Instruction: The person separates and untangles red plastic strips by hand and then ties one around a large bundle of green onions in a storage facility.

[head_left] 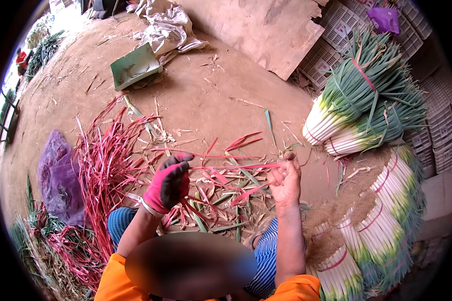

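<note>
My left hand (168,185), in a pink and black glove, is closed on one end of a red plastic strip (231,167). The strip runs taut across to my bare right hand (286,183), whose thumb and forefinger pinch the other end. Below it, loose red strips (213,175) and leaf scraps litter the ground in front of my knees. Left of the gloved hand lies a large tangle of red strips (108,165). To the right of my bare hand, tied bundles of green onions (331,118) rest on their sides.
More tied onion bundles (381,220) lie along the right, roots inward. A purple mesh bag (60,175) sits at the left. Farther off are a green tray (135,67), a white sack (168,30), a wooden board (266,35) and plastic crates (331,25).
</note>
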Available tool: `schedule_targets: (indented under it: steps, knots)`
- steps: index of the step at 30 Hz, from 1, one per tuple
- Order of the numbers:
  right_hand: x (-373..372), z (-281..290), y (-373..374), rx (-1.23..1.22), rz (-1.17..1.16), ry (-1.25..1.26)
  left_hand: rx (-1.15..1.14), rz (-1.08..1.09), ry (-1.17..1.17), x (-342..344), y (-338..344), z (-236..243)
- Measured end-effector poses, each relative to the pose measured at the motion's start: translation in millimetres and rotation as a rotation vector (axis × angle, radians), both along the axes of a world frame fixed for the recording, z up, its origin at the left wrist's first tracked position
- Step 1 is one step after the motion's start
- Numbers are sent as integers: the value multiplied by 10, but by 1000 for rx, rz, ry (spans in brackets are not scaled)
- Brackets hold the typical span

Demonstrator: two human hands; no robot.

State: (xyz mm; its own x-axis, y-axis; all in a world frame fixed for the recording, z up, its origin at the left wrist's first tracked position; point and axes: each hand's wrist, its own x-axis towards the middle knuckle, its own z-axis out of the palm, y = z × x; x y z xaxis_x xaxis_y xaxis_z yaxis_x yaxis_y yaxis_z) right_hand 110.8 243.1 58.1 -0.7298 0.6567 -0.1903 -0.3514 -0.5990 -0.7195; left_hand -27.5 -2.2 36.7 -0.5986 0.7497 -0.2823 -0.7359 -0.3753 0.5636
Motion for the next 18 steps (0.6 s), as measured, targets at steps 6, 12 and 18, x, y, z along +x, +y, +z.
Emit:
schedule_targets:
  steps: [6, 12, 18]
  knots:
    - [-41, -33, 3, -1, 24, 23, 34, 15, 25, -72, -71, 18]
    - [45, 21, 126, -159, 152, 121, -251, -114, 451, -223, -103, 80]
    - [52, -317, 225, -580, 159, 253, -910, 385, 1568, -226, 17, 63]
